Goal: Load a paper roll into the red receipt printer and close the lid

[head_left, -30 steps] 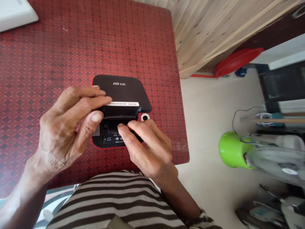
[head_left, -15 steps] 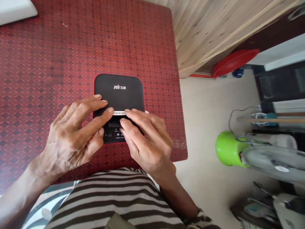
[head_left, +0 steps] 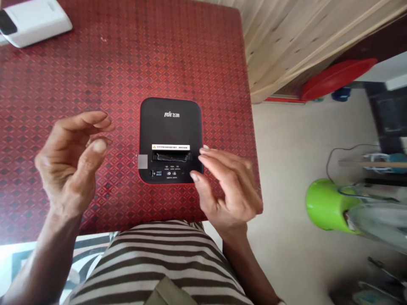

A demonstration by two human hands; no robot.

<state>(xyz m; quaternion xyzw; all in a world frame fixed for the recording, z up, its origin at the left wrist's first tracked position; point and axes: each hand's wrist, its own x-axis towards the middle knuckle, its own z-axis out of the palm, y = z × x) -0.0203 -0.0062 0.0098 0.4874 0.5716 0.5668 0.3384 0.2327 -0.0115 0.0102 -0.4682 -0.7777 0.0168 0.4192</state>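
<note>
A flat black printer (head_left: 171, 129) with rounded corners, a red rim and white FEIE lettering lies on the red patterned table. A white warning sticker (head_left: 171, 147) runs above its dark slot (head_left: 172, 157), and a small grey label (head_left: 143, 161) sticks at its left edge. To the left of the printer, my left hand (head_left: 74, 154) hovers with bent fingers and the thumb apart, holding nothing. My right hand (head_left: 227, 184) is at the printer's lower right edge, thumb and fingers spread. Whether its fingertips touch the casing I cannot tell.
A white device (head_left: 41, 23) with a dark end lies at the table's far left corner. The red table (head_left: 104, 76) ends on the right beside a wooden panel (head_left: 286, 34). On the floor stand a green bucket (head_left: 324, 205) and a blurred fan (head_left: 378, 222).
Both hands have come off the slot area: the left lifted away leftward, the right drew back to the right edge. The slot and sticker are now uncovered. The camera view has shifted slightly.
</note>
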